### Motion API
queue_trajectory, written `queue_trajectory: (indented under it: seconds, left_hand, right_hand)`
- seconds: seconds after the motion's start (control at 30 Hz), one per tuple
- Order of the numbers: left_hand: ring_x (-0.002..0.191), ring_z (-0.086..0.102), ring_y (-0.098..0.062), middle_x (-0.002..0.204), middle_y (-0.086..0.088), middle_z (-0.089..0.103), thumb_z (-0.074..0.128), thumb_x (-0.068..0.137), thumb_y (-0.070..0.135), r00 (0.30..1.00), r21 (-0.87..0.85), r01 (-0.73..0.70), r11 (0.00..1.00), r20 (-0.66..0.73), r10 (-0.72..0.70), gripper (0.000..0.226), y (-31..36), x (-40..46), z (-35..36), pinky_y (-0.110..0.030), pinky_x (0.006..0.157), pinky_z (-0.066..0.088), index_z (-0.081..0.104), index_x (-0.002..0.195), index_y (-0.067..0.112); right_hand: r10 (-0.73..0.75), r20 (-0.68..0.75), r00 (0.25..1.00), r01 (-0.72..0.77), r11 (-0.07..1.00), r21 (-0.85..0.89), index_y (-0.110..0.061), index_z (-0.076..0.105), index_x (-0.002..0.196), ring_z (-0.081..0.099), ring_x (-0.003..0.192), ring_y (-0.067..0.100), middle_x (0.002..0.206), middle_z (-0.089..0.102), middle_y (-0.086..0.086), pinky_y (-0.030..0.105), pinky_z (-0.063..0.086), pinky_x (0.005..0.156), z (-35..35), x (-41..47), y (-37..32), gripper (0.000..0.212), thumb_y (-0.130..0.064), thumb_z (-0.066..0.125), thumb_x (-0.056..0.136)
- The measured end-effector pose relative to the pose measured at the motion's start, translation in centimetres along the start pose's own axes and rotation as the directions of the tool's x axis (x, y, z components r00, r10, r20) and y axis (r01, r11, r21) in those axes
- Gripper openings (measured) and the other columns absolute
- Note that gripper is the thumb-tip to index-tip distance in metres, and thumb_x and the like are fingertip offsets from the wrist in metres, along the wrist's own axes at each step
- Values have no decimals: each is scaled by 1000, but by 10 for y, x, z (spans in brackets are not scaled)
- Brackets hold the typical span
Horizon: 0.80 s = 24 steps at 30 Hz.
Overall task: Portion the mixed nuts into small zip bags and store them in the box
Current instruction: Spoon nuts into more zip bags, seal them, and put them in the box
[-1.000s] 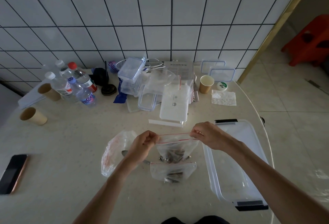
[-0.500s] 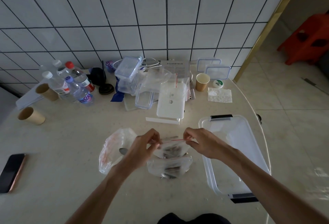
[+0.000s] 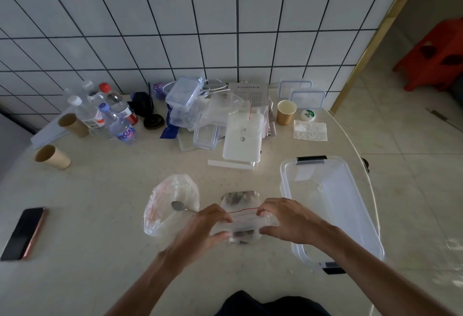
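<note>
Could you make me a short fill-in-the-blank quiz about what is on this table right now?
1. Both hands, left and right, hold a small zip bag with a ____ seal line.
2. The clear box lies on the person's ____ side.
3. A metal ____ rests on the large plastic bag.
4. A dark ____ lies at the table's far left edge.

Answers: red; right; spoon; phone

A wall of square white glazed tiles with dark grout lines (image 3: 175, 27) fills the far side of the room. Against it stands a pale cream, speckled tabletop with a rounded edge (image 3: 100, 190), its curve running down the right side. At the wall's right end a slanted brass-coloured metal trim strip (image 3: 370, 47) marks a doorway. Beyond lies a floor of large glossy beige tiles (image 3: 413, 140), reflecting soft daylight. A red plastic stool (image 3: 436, 57) stands on that floor at the far right.
</note>
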<state>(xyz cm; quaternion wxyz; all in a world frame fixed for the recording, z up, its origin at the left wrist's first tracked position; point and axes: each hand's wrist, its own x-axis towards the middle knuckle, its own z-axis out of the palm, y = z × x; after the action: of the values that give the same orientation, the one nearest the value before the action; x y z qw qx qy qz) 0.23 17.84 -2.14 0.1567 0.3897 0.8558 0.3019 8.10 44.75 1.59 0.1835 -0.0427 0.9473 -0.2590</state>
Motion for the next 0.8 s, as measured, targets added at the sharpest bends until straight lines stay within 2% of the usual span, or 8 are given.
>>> queue_trajectory:
  seconds: [0.07, 0.17, 0.27, 0.33, 0.4, 0.47, 0.6, 0.8]
  left_hand:
    - [93, 67, 4, 104, 20, 68, 81, 90, 25, 995, -36, 74, 997, -62, -77, 16, 1, -1, 5, -22, 81, 57, 74, 104, 27]
    - [90, 69, 3, 95, 21, 71, 71, 97, 20, 972, -167, 176, 970, -128, -199, 8, 4, 1, 10, -16, 76, 53, 70, 98, 27]
    - [84, 70, -1, 87, 19, 72, 68, 100, 13, 950, -288, 239, 927, -127, -284, 11, 6, 10, 6, -12, 73, 48, 64, 93, 21]
    - [81, 72, -11, 84, 7, 76, 68, 99, 8, 933, -400, 253, 881, -141, -332, 7, 10, 19, -2, -23, 77, 54, 65, 93, 11]
    - [83, 75, -22, 82, -4, 77, 69, 99, 7, 922, -489, 225, 843, -171, -346, 5, 21, 28, -14, -31, 79, 58, 68, 95, 4]
    - [81, 76, -20, 81, -3, 78, 71, 98, 14, 918, -517, 199, 833, -198, -342, 9, 37, 35, -28, -30, 79, 59, 70, 99, 5]
    - [80, 77, -18, 79, -1, 79, 72, 98, 22, 917, -549, 126, 826, -252, -308, 10, 75, 42, -50, -34, 82, 59, 71, 101, 13]
    - [72, 77, -15, 78, -1, 78, 72, 98, 25, 942, -610, -56, 790, -296, -162, 6, 140, 57, -64, -17, 71, 55, 70, 99, 19]
  right_hand:
    - [28, -59, 998, -26, 999, 33, -17, 71, 119, 67, 108, 15, 119, 72, -5, 26, 49, 91, 8, 1, -3, 23, -29, 66, 99]
    - [132, -177, 975, -81, 960, 268, -9, 72, 107, 70, 92, 16, 104, 77, 0, 31, 52, 79, 15, 4, -9, 12, -12, 61, 101]
    - [228, -210, 951, -119, 894, 432, -4, 66, 112, 70, 90, 27, 94, 75, 9, 42, 55, 83, 15, 9, -13, 14, -4, 57, 100]
    - [333, -190, 924, -164, 791, 589, 1, 66, 117, 69, 91, 27, 98, 73, 13, 39, 55, 85, 9, 13, -15, 20, -1, 58, 100]
    - [422, -164, 891, -161, 633, 757, 8, 70, 115, 66, 85, 19, 95, 72, 11, 24, 55, 79, 2, 14, -17, 19, 5, 60, 98]
    - [453, -165, 876, -122, 540, 833, 7, 72, 110, 62, 75, 12, 83, 69, 6, 13, 51, 71, -10, 8, -19, 17, 4, 60, 99]
    - [418, -240, 876, 15, 474, 880, -12, 77, 98, 63, 77, 18, 81, 70, 10, 25, 53, 77, -39, -21, -19, 18, -3, 62, 101]
    - [399, -401, 825, 215, 436, 874, -15, 80, 92, 64, 72, 10, 75, 71, 2, 20, 54, 75, -85, -74, -14, 25, 1, 62, 98]
